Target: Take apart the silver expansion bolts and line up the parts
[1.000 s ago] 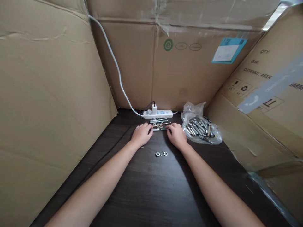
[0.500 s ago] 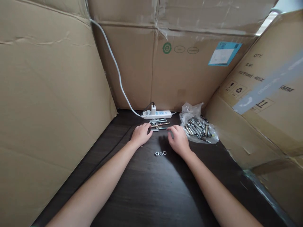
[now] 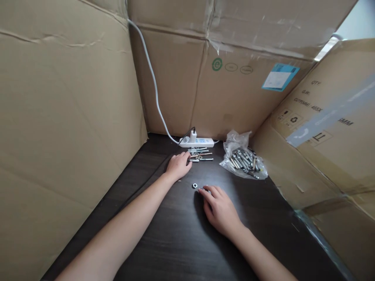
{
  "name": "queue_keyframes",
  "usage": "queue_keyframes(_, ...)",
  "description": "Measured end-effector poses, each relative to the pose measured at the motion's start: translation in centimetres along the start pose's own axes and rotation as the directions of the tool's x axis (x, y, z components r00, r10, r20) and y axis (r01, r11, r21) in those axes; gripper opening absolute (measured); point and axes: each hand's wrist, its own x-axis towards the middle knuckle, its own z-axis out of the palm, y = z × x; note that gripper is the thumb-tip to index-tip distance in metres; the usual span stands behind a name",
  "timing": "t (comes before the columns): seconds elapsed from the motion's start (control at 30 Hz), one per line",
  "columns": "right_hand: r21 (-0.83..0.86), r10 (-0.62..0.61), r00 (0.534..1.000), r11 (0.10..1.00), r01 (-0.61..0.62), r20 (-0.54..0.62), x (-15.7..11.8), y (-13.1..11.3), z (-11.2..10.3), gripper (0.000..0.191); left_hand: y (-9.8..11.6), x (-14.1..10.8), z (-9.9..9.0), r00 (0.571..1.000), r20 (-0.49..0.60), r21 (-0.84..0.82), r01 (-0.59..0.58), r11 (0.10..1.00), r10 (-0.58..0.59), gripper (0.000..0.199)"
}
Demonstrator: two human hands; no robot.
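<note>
My left hand rests beside the left ends of a group of bolts and rings laid out at the back. Its thumb and fingers are apart, close to the end of a short silvery metal piece; whether they touch it is unclear. Nearer to me, my right hand reaches down with loosely bent fingers, their tips over small metal washers that they mostly cover. A hex nut lies on the dark table just left of those fingertips.
A white power strip with a plugged-in charger stands behind the bolts. To the right, a clear plastic bag holds many bolts. Cardboard walls enclose the table; a black cable runs along its left side.
My right hand has come back toward me, from the right end of the bolts to the washers. My left hand stays by the bolts. The view has shifted slightly.
</note>
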Motion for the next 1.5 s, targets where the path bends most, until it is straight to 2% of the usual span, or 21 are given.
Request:
queue_keyframes(0.2,-0.011,-0.019,1.0,1.0,0.019,-0.004,-0.2,-0.6,0.1,0.042,-0.1,0.0,0.2,1.0,0.008,-0.01,0.011,1.0,-0.011,0.015)
queue_keyframes(0.37,0.037,-0.01,1.0,0.999,0.01,-0.018,-0.5,0.2,0.0,0.04,0.0,0.0,0.2,1.0,0.023,-0.002,0.018,1.0,-0.018,0.016)
queue_keyframes(0.6,0.092,-0.064,0.997,0.994,0.061,0.037,0.2,0.8,-0.2,0.041,0.1,-0.1,0.1,1.0,0.026,0.002,0.012,1.0,-0.013,0.016)
queue_keyframes(0.73,0.036,-0.029,1.0,0.999,0.029,0.001,0.3,0.1,-0.2,0.042,0.2,-0.1,0.0,0.999,0.028,0.002,0.023,1.0,-0.024,0.018)
queue_keyframes(0.87,-0.014,0.053,0.997,0.998,-0.054,-0.059,0.2,-0.8,-0.2,0.042,0.2,-0.1,0.0,0.999,0.031,0.004,0.027,1.0,-0.027,0.018)
queue_keyframes(1.5,-0.042,0.074,0.997,0.996,-0.073,0.036,0.9,-1.5,0.7,0.045,-0.2,-0.1,0.4,1.0,0.005,0.019,-0.012,1.0,0.012,0.016)
